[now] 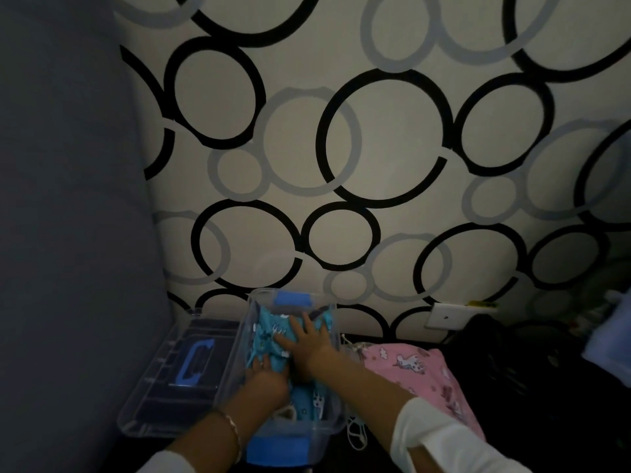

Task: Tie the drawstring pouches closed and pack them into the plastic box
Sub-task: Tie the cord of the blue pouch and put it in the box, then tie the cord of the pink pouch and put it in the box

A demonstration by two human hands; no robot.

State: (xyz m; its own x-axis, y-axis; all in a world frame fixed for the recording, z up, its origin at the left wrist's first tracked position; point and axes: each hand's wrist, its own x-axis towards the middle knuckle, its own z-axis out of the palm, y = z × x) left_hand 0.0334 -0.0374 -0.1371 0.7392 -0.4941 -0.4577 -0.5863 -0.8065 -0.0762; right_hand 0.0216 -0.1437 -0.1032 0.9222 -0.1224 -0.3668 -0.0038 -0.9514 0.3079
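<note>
The blue printed drawstring pouches [264, 331] lie inside the clear plastic box with blue latches [300, 433], which stands on the dark surface close to its back edge, by the wall with black and grey rings [375, 148]. My right hand [309, 339] is spread flat, pressing down on the blue fabric, while my left hand [266, 378] digs its fingers into the pouches near the box's left wall, and I cannot tell whether they pinch anything. The box's clear lid with a blue handle [177, 380] lies just left of the box, and a pink unicorn-print pouch [423, 370] lies just right of it.
</note>
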